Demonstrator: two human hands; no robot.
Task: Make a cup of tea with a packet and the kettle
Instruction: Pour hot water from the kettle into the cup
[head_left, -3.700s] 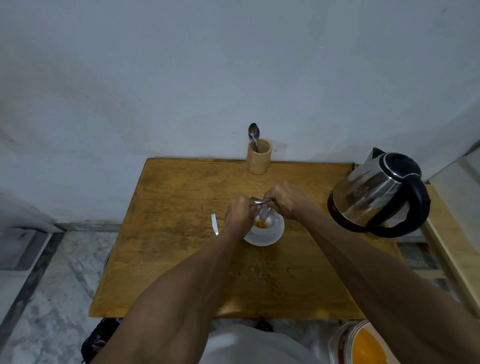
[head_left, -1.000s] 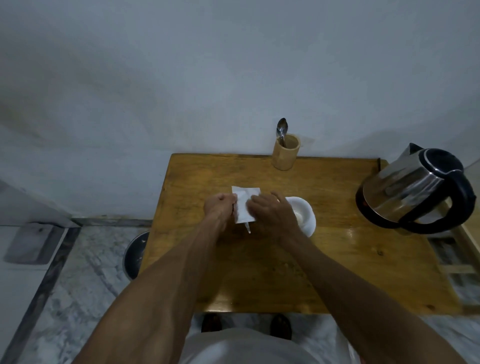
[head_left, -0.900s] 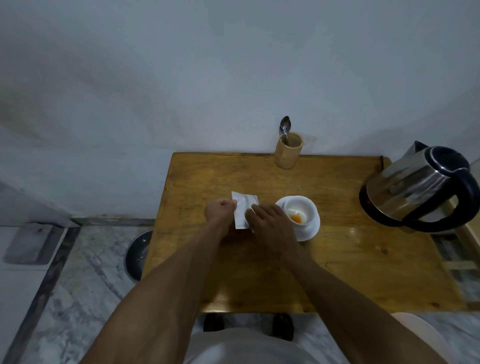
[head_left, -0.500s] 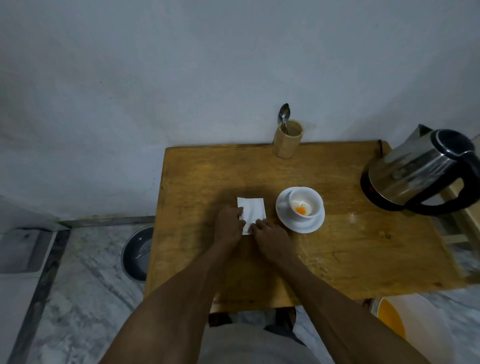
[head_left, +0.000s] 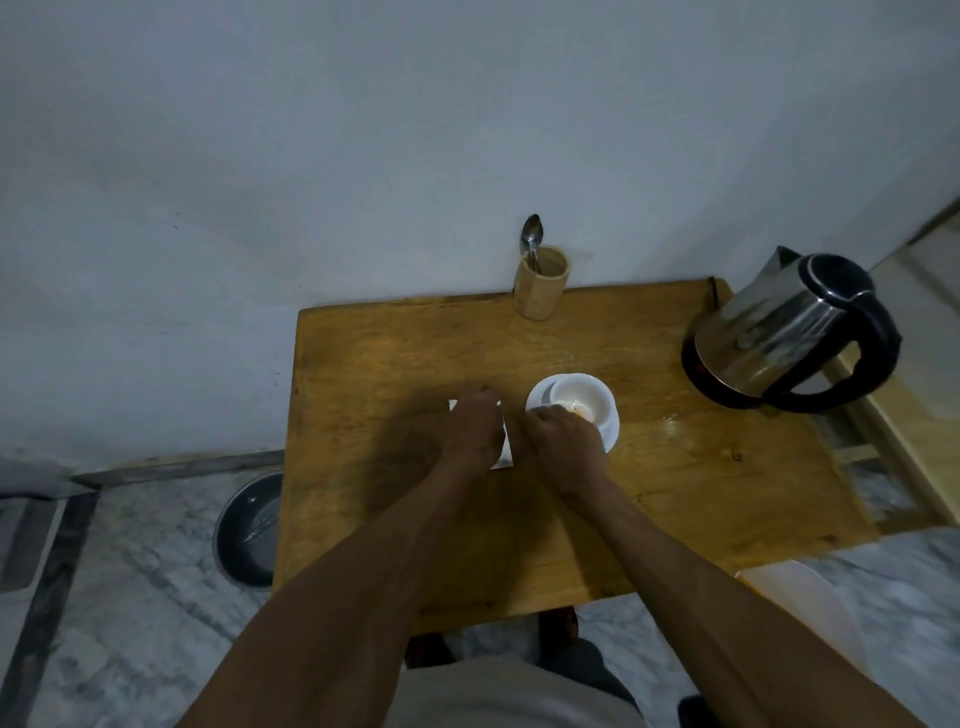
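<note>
A white cup stands on a white saucer in the middle of the wooden table, with a bit of orange powder at its bottom. The white packet lies just left of the saucer, mostly hidden. My left hand lies on top of it, fingers curled. My right hand is curled at the packet's right edge, overlapping the saucer's near rim. The steel kettle with a black handle stands at the table's right edge, apart from both hands.
A wooden holder with a spoon stands at the back edge against the wall. On the floor, a dark metal bowl sits left of the table. A white tub is at the lower right.
My left hand has slid forward over the packet and now covers most of it. My right hand has closed up against the packet's right edge, nearer the saucer.
</note>
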